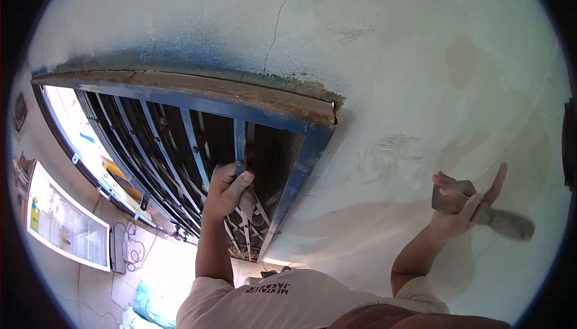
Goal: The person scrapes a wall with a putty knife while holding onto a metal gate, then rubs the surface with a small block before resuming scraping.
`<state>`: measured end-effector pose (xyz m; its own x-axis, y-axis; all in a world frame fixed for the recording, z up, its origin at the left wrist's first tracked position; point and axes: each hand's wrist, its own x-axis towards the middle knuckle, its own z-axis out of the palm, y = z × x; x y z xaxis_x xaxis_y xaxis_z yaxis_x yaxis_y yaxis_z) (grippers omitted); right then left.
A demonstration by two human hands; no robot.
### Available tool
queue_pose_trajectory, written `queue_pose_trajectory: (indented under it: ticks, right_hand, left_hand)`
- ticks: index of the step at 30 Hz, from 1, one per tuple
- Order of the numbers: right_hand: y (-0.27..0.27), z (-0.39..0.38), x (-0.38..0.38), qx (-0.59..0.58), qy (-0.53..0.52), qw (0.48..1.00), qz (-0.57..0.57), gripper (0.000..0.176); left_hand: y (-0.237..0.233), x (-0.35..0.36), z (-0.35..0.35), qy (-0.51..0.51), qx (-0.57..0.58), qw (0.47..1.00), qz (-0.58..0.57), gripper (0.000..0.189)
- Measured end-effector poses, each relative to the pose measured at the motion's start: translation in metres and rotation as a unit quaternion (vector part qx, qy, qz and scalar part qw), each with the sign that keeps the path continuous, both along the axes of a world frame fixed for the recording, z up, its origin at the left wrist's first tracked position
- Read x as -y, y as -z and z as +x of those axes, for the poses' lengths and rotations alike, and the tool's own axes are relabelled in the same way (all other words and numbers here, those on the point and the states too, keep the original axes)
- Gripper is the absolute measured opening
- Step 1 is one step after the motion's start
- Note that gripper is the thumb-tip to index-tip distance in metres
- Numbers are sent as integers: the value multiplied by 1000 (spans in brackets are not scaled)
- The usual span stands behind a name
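My left hand [227,189] is closed at the lower end of an upright blue metal bar [240,140] of a folding gate, with the thumb pointing right. Just under that hand a pale grey-brown tapering shape [249,201] overlaps the gate's crossed slats. Off to the right, in front of the pale wall, my right hand [457,209] is wrapped round a tool with a thick, rounded grey handle [509,223]. The handle juts out to the right, slightly blurred. One finger of this hand stretches upward; the tool's other end is hidden by the hand.
A blue frame [300,167] surrounds the folding gate [162,130], under a rough brown ledge [198,87]. The wall [390,58] has a thin crack, blue smears and scuffs. At lower left stand a white-framed glass case [69,224], loose cables [137,248] and a turquoise bag [150,305].
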<state>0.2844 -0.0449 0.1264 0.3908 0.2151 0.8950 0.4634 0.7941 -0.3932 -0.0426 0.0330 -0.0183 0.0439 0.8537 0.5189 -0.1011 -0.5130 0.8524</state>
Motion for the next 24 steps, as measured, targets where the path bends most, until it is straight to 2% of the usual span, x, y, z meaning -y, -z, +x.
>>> queue_pose_trajectory:
  ticks: [4,7,9,10,13,16,19,22,24]
  right_hand:
    - [-10,7,21,-23,-102,991,-86,70]
    - [-11,22,27,5,-148,983,-108,75]
    - [-10,34,31,17,-194,968,-159,76]
    - [-9,39,33,22,-216,959,-183,77]
    - [-6,48,38,17,-210,951,-226,77]
    - [-1,59,42,-14,-224,953,-204,73]
    - [3,73,46,-66,-291,942,-156,66]
    - [-4,77,52,-77,-261,956,-109,55]
    - [-12,74,54,-16,-146,987,-58,46]
  left_hand:
    - [-3,2,1,-8,-16,1000,8,33]
    - [-2,3,0,-10,-19,1000,-1,33]
    - [-4,5,0,1,-10,1000,-23,33]
    - [-2,2,0,-4,-20,1000,0,34]
    - [0,3,0,-1,-6,1000,-18,35]
    - [-3,8,5,-22,-4,1000,-17,35]
    - [-1,9,6,-46,-12,999,-7,34]
    - [2,10,8,-71,-9,997,-23,32]
    - [11,11,4,-111,-35,993,-14,31]
